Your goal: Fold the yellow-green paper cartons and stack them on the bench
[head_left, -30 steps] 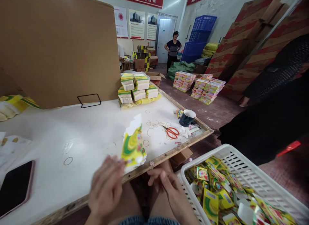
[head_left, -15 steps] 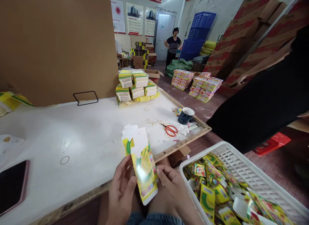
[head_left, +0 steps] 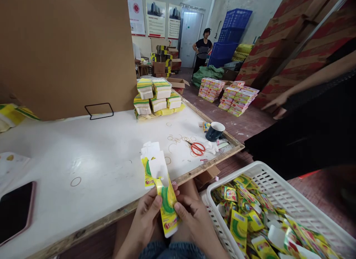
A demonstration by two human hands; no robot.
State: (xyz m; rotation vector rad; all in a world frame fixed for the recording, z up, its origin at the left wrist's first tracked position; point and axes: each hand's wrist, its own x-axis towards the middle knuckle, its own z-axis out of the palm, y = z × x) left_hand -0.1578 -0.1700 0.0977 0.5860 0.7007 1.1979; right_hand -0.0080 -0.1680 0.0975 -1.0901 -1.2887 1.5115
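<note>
A yellow-and-green printed carton with white flaps at its upper end is held between both hands over my lap, at the table's near edge. My left hand grips its left side, thumb on the front face. On its right side my right hand pinches the edge, thumb in front and fingers behind. Just beyond, more cartons of the same print lie on the white table, partly covered by the held one.
To my right stands a white basket full of similar cartons. Red-handled scissors, rubber bands and a dark mug lie near the right corner. Bundled carton stacks stand further back. A phone is at left. A person in black stands at right.
The carton has turned and looks narrower. My left hand has shifted its thumb onto the front face, and my right thumb has come over the right edge. The person at right has lowered an arm.
</note>
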